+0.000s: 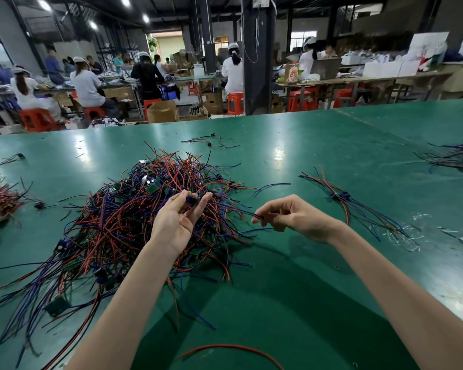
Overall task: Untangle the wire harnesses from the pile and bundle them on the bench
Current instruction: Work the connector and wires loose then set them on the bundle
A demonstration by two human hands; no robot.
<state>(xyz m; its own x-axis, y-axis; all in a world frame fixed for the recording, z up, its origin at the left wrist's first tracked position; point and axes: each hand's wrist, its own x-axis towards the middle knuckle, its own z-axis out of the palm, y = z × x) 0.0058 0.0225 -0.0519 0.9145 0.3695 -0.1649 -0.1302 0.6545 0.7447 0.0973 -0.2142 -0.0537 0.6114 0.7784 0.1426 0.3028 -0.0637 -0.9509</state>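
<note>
You look early in the job: one small bundle (342, 197) lies right of the pile (134, 222) on the bench (305, 156), most of the tangle remains, and at the pile's right edge your left hand (181, 217) pinches a harness (233, 209) by its connector while your right hand (294, 217) pinches its wire ends.

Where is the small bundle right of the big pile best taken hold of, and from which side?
Likely at the narrow middle of the small bundle, where its dark connectors sit together, coming from above: it fans out loose at both ends, flat on the bench.
</note>
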